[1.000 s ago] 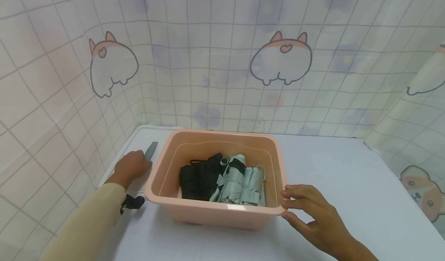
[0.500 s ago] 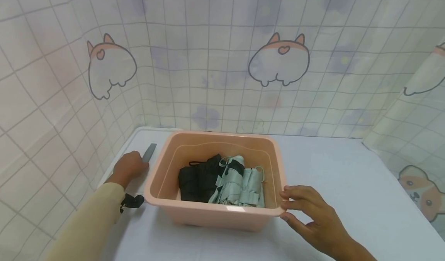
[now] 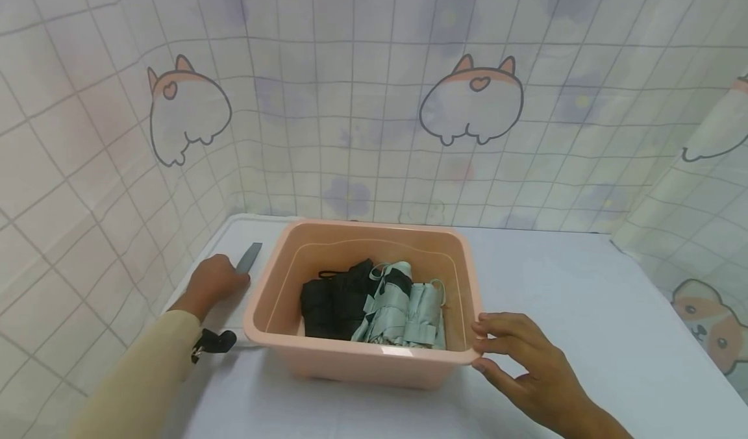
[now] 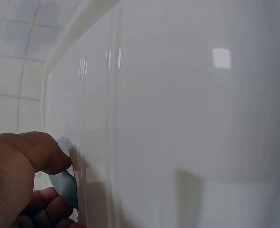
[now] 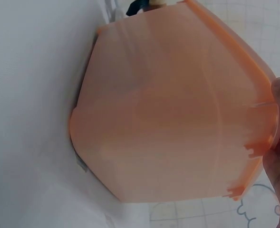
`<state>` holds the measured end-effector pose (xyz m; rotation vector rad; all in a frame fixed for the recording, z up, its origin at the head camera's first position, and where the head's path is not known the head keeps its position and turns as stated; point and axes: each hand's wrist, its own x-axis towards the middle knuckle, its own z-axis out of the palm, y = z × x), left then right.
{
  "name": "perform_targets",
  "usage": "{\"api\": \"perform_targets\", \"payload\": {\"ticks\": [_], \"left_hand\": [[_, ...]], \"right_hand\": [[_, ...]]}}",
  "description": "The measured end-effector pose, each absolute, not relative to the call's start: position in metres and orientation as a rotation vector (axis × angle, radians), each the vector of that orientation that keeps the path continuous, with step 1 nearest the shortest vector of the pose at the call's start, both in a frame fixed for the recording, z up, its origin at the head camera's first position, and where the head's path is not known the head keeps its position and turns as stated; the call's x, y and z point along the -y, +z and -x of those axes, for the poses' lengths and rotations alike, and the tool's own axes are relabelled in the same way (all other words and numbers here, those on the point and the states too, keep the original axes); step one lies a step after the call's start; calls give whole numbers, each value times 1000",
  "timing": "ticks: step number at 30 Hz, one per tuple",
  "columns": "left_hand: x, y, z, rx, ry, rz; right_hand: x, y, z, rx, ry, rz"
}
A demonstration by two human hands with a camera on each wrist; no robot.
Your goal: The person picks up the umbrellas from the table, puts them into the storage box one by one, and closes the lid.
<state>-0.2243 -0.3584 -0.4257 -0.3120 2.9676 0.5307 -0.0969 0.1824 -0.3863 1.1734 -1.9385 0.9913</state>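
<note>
A peach plastic storage bin (image 3: pixel 374 363) stands mid-table, with black folded umbrellas (image 3: pixel 334 309) and pale green folded umbrellas (image 3: pixel 403 309) side by side inside. My right hand (image 3: pixel 532 364) grips the bin's near right corner, fingertips on the rim and thumb below it. At the bin's left, my left hand (image 3: pixel 215 284) pinches a grey handle (image 3: pixel 249 258). In the left wrist view this handle (image 4: pixel 63 187), between thumb and fingers, sits on the edge of a glossy white plastic panel (image 4: pixel 168 109). Part of the handle is hidden by the hand.
A curtain (image 3: pixel 374 101) with a grid and corgi prints surrounds the table (image 3: pixel 561 283) at the back and sides. The left wall of curtain comes close to my left hand. A black wrist fitting (image 3: pixel 216 341) hangs under the left sleeve, near the bin's rim.
My left hand and forearm have shifted slightly left, along with the wrist fitting. The right hand keeps its grip on the bin, which has not visibly moved on the table.
</note>
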Motion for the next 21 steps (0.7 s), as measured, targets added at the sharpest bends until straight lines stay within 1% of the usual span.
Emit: {"api": "perform_targets", "payload": {"ticks": [6, 21], "left_hand": [[356, -415, 218, -2943, 508, 356], [344, -391, 210, -3013, 504, 287]], "right_hand": [[-183, -388, 96, 1941, 998, -1173], [-182, -388, 99, 1910, 997, -1190]]}}
